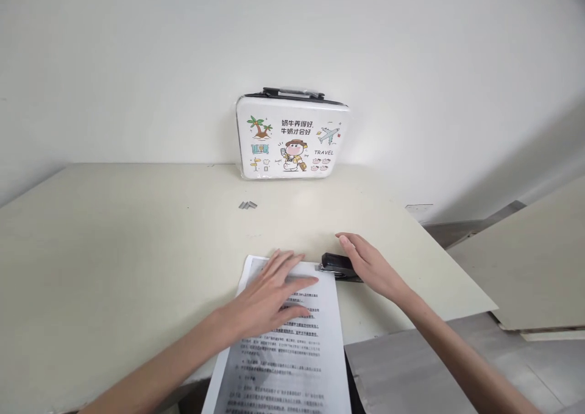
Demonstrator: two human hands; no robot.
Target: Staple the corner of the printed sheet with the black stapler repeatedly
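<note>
A printed sheet of paper (pixel 292 347) lies on the cream table (pixel 114 261), hanging over its near edge. My left hand (pixel 269 298) rests flat on the upper part of the sheet, fingers spread. A black stapler (pixel 336 264) sits at the sheet's top right corner, its nose on the paper. My right hand (pixel 365 264) lies over the stapler's right end, fingers loosely curved on it.
A white case (pixel 290 135) with cartoon travel prints and a black handle stands against the wall at the back. A small strip of loose staples (pixel 247 205) lies mid-table. To the right stands another tabletop (pixel 534 267) across a gap, grey floor below.
</note>
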